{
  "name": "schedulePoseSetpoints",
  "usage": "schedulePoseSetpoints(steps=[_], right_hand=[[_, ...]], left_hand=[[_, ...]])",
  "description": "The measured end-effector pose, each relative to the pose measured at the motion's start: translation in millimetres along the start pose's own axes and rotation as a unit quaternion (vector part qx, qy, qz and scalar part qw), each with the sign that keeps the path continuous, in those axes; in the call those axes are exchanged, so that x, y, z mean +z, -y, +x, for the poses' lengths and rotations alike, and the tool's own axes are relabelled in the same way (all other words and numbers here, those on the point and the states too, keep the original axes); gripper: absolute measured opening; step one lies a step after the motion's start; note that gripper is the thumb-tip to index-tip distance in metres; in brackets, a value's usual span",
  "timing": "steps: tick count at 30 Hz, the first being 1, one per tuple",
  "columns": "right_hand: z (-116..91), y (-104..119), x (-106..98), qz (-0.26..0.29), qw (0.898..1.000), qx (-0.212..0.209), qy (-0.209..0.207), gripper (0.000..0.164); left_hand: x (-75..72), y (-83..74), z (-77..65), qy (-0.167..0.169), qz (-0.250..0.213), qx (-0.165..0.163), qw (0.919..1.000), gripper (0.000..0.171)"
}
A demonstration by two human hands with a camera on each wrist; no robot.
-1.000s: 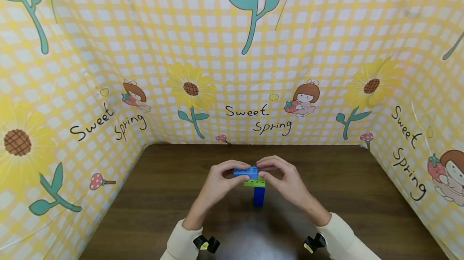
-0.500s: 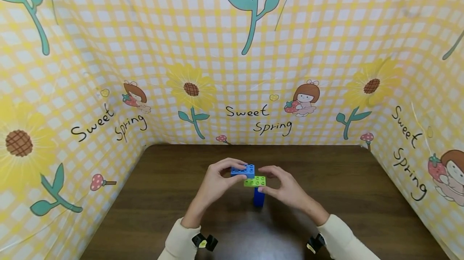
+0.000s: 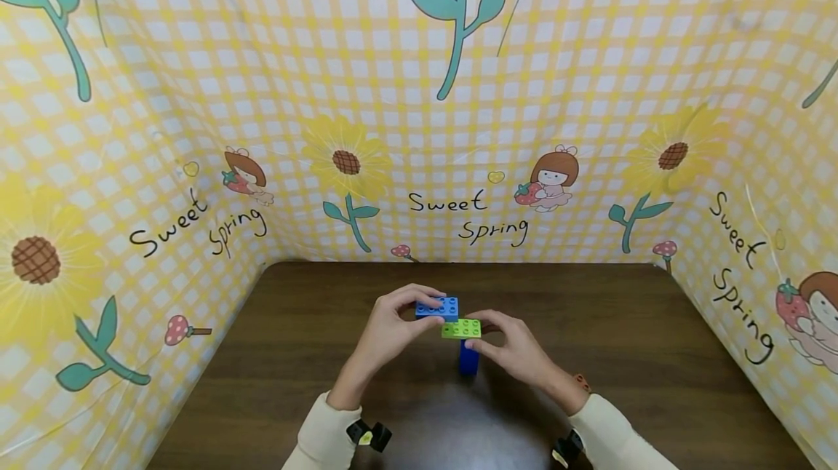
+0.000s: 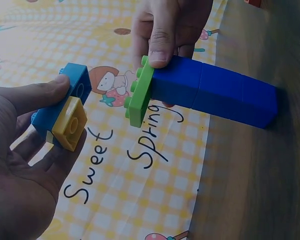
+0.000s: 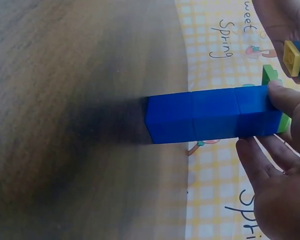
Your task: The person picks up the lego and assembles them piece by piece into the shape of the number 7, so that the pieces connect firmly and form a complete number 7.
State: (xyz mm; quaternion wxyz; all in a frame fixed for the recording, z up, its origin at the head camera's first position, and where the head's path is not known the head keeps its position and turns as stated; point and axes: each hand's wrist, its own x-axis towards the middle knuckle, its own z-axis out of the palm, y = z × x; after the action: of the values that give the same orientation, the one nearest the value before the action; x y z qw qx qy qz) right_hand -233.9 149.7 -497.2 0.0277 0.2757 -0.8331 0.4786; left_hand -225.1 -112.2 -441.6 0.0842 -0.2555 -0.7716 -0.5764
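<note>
The left hand [image 3: 386,328] pinches the blue brick [image 3: 450,308] farther left than before, exposing the green brick [image 3: 467,328], while the right hand [image 3: 520,348], now lower, grips the dark-blue tower [image 3: 468,360].

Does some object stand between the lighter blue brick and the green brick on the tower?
Nothing loose is visible in the gap between the lighter blue brick and the green brick. The yellow brick, attached beneath the lighter one, faces the gap; the right hand grips the dark blue tower.
</note>
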Motion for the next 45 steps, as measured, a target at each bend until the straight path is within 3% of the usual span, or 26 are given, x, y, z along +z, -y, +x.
schedulePoseSetpoints(steps=[5, 25, 37, 45], right_hand=[[-2, -2, 3, 0.004, 1.000, -0.011, -0.011, 0.038], [-2, -7, 7, 0.001, 0.999, -0.025, -0.036, 0.035], [-2, -6, 7, 0.003, 0.999, -0.017, -0.036, 0.035], [-2, -4, 6, 0.009, 1.000, -0.007, -0.027, 0.038]], left_hand=[[1.1, 1.9, 1.2, 0.001, 0.011, 0.009, 0.9999, 0.014], [14.5, 19.1, -2.7, 0.006, 0.035, 0.021, 0.9991, 0.015], [19.7, 23.2, -7.6, 0.009, 0.037, -0.005, 0.9993, 0.012], [17.6, 23.5, -8.3, 0.015, 0.032, -0.003, 0.9994, 0.012]])
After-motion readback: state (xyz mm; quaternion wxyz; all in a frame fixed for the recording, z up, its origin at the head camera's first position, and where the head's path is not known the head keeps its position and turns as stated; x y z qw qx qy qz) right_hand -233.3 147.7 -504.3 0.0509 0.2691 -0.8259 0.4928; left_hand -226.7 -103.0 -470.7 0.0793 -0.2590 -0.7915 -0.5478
